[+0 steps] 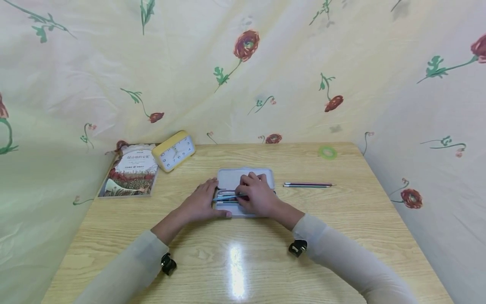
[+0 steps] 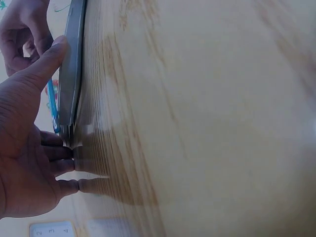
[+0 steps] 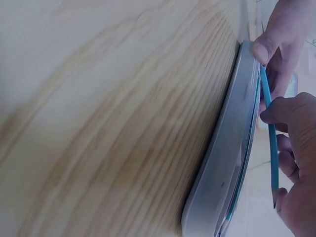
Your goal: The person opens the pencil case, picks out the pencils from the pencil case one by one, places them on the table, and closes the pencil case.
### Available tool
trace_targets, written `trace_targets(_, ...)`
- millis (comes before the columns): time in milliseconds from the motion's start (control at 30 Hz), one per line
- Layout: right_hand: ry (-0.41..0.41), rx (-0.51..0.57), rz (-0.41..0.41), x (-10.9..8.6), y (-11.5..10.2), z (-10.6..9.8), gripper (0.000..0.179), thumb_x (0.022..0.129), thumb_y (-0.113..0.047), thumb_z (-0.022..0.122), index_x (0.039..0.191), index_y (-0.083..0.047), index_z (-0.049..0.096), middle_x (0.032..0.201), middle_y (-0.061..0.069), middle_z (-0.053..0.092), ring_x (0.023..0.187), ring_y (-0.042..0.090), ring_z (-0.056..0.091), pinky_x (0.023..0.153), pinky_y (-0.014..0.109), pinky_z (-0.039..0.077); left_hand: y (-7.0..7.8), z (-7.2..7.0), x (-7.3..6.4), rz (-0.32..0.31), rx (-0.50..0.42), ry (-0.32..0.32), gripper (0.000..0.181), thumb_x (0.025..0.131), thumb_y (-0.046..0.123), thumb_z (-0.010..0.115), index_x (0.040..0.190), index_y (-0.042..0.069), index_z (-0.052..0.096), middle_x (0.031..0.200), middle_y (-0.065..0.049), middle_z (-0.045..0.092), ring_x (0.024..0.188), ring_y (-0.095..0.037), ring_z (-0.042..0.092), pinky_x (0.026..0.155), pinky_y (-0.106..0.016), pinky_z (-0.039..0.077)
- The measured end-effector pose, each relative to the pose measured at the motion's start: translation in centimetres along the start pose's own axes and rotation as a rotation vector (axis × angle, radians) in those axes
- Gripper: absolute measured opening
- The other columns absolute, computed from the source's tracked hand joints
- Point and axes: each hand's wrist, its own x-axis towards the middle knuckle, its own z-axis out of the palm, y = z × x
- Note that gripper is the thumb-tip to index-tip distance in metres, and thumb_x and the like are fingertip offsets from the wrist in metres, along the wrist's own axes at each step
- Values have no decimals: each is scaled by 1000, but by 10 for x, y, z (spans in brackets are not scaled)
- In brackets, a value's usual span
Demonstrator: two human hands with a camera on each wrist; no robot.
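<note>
A grey pencil case (image 1: 237, 210) lies on the wooden table with its lid (image 1: 229, 176) folded back. My left hand (image 1: 201, 202) spans its left end, thumb on the near rim and the other fingers extended along the side toward the back. In the left wrist view that thumb rests along the edge of the case. My right hand (image 1: 258, 196) is over the case, pinching a blue pencil (image 3: 273, 148) between thumb and fingers. The pencil slants above the case, and its dark point shows in the right wrist view. Several pencils (image 1: 226, 202) lie inside, partly covered by my right hand.
Right of the case lie a few more pencils (image 1: 307, 185) side by side. A green ring-shaped item (image 1: 327, 152) sits near the back edge. A yellow clock (image 1: 174, 151) stands at the back left beside a book (image 1: 130, 171). Flowered cloth (image 1: 288, 76) hangs behind the table.
</note>
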Motion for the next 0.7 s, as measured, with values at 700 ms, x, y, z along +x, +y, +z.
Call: trace_targets(700,165,-201,-17,-47,52,-26,17,90,-19,92,101,-17,79,97,0,69,91,25,55,90,60,52,2,2,0,-8,14,4,136,83,81,82,175,1,21,185,-20,20,171,-43,22,136,-62,31)
